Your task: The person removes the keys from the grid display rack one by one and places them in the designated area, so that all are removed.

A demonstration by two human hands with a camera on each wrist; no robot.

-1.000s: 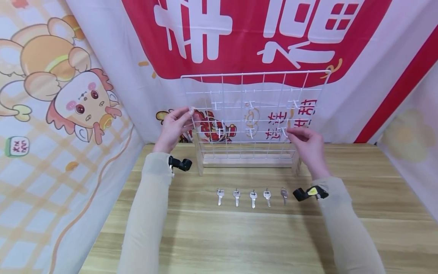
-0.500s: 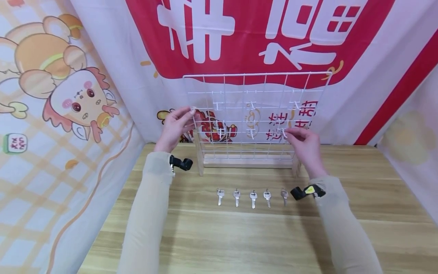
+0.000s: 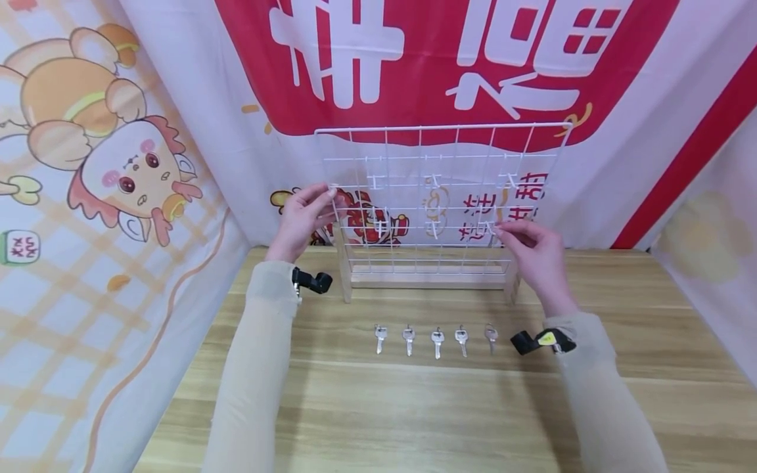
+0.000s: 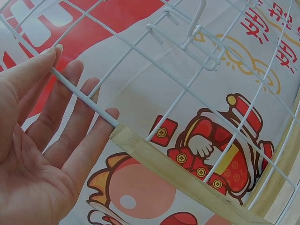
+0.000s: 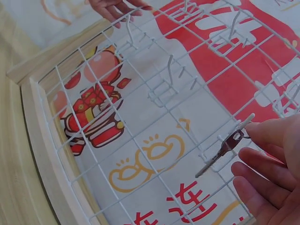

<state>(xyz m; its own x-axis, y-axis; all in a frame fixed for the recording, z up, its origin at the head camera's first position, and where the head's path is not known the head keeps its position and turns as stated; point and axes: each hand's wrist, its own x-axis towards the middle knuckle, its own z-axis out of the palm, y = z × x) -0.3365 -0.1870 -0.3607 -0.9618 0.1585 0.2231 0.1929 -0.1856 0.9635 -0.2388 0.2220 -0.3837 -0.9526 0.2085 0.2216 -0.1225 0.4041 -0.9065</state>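
A white wire grid rack [image 3: 402, 208] with several white hooks stands in a wooden base [image 3: 426, 282]. At its left side my left hand [image 3: 307, 220] pinches the edge wire between thumb and index finger; in the left wrist view the other fingers extend behind the wire. My right hand [image 3: 535, 253] is at the lower right hook [image 5: 247, 121]. There its thumb and index finger pinch the small ring of a dark-headed key [image 5: 225, 149], which overlaps the hook and points down along the grid. Its remaining fingers are loosely bent.
Several silver keys lie in a row on the wooden table [image 3: 414, 407] in front of the rack, the rightmost key [image 3: 491, 336] near the right wrist camera. A printed cloth [image 3: 355, 59] hangs behind the rack, and another [image 3: 118, 295] at the left.
My right hand has shifted slightly left, then back to the right at the lower right hook. The key now shows beneath its fingertips. My left hand stays on the rack edge.
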